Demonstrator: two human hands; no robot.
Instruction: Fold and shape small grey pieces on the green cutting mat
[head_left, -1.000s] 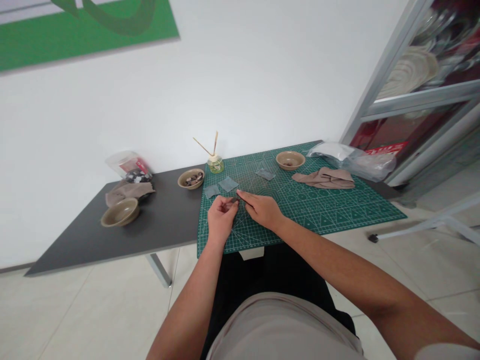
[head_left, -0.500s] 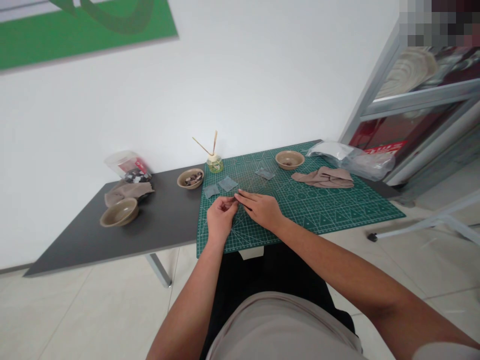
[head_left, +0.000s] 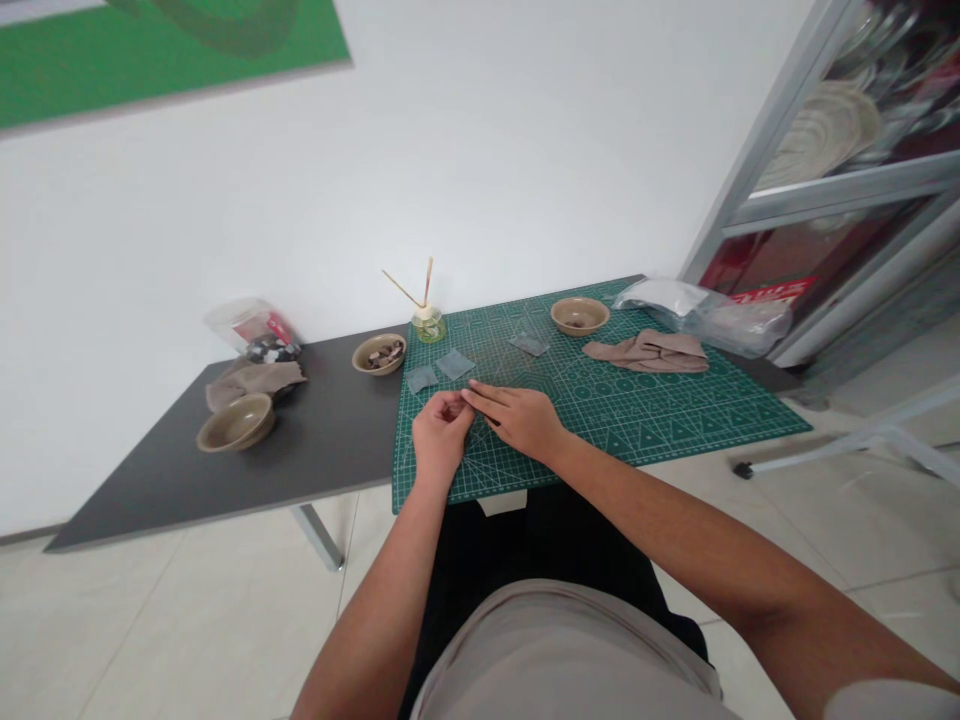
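Observation:
Over the near left part of the green cutting mat (head_left: 600, 400), my left hand (head_left: 439, 432) is closed, its thumb and fingers pinched together. My right hand (head_left: 521, 418) meets it from the right, fingers pressed together at the left fingertips. Whatever small thing is between them is hidden by the fingers. Just beyond my hands, two small flat translucent packets (head_left: 455, 364) lie on the mat. Another clear packet (head_left: 530, 344) lies farther right. A tan bowl (head_left: 367, 362) holding several small dark and pinkish pieces stands left of the mat.
A second tan bowl (head_left: 580, 304) stands at the back of the mat, beside a brown cloth (head_left: 652, 352) and a clear plastic bag (head_left: 705, 310). A reed diffuser (head_left: 429, 322) is near the wall. Leftward are another bowl (head_left: 236, 424), a cloth (head_left: 255, 382) and a tipped plastic tub (head_left: 244, 318).
My right fingertips have shifted slightly left over the left ones, covering the small dark thing that showed between them. The whole view has tilted a little.

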